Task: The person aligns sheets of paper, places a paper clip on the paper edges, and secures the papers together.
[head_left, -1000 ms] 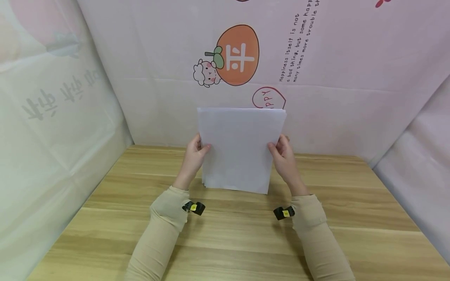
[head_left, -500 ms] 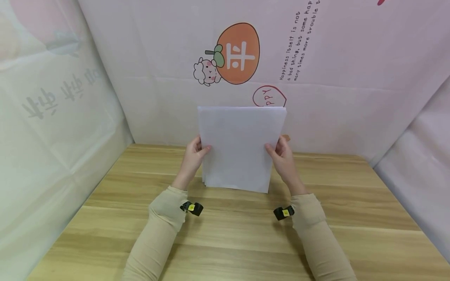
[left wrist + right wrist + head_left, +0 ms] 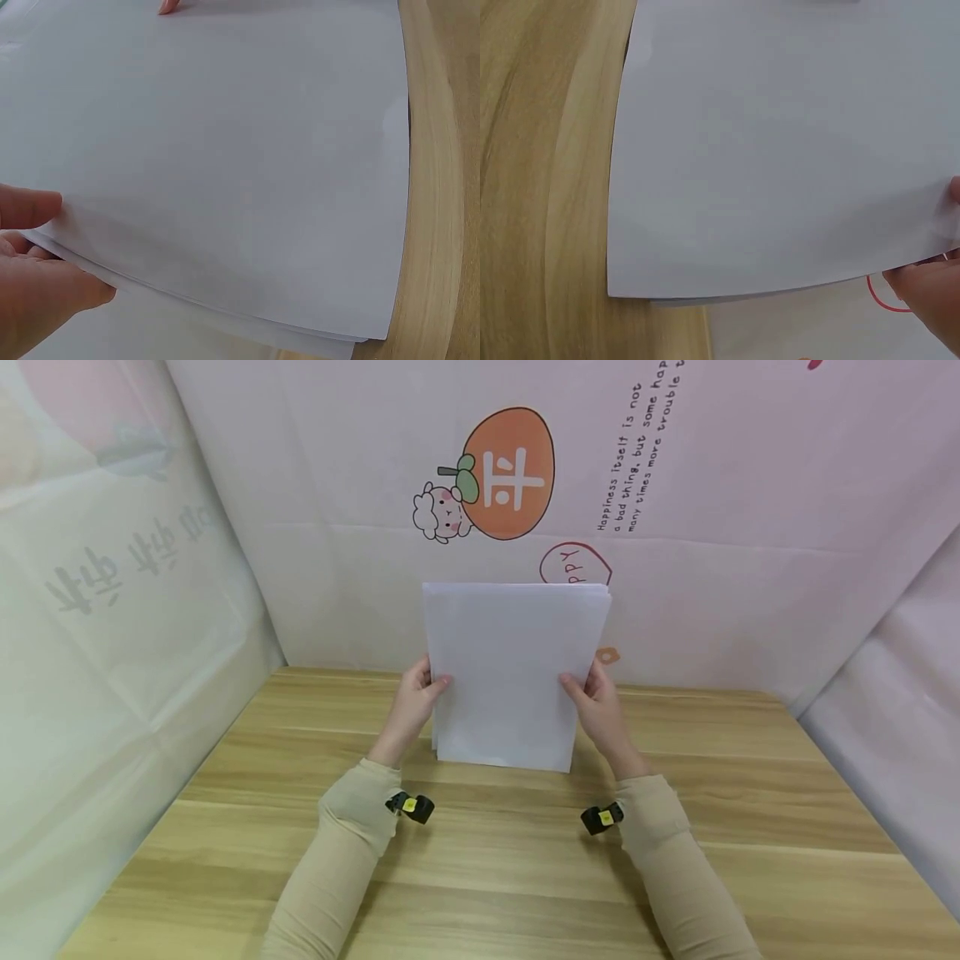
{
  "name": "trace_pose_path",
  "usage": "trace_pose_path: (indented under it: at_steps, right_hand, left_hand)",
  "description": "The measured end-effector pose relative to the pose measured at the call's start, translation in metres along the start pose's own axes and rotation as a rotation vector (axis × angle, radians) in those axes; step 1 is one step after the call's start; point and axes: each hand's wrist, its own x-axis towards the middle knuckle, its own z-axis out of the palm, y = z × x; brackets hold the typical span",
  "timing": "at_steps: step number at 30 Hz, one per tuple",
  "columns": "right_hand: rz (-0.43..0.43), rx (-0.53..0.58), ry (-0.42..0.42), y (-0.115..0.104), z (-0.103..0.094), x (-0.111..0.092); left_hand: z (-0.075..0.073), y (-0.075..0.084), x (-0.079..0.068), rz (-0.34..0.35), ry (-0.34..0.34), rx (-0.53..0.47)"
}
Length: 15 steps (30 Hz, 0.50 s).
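Observation:
A stack of white paper sheets (image 3: 510, 677) stands upright near the back of the wooden table, its lower edge at the tabletop. My left hand (image 3: 411, 702) grips the stack's left side, thumb on the front face and fingers behind. On the opposite side my right hand (image 3: 602, 710) holds it the same way. The left wrist view shows the sheets (image 3: 240, 165) slightly offset along the side edge beside the left thumb. In the right wrist view the paper (image 3: 765, 157) bends a little near the right hand (image 3: 926, 296), whose thumb is mostly out of frame.
The wooden table (image 3: 487, 860) reaches back to a printed cloth backdrop (image 3: 360, 593) right behind the paper. White cloth hangs along the left (image 3: 97, 693) and right (image 3: 892, 685) sides. A small black camera sits on each wrist (image 3: 411, 807).
The right hand has slid slightly inward and down along the paper's edge, its thumb further over the front. The left hand has dropped a little. The stack stays nearly in place.

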Motion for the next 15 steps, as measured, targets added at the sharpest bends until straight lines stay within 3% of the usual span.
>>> trace_pose_path:
  at_steps: [15]
  right_hand:
    - [-0.065,0.006,0.037,-0.0055,0.0051,0.0018]
  left_hand:
    - [0.0074,0.0057,-0.0021,0.046,0.053,-0.02]
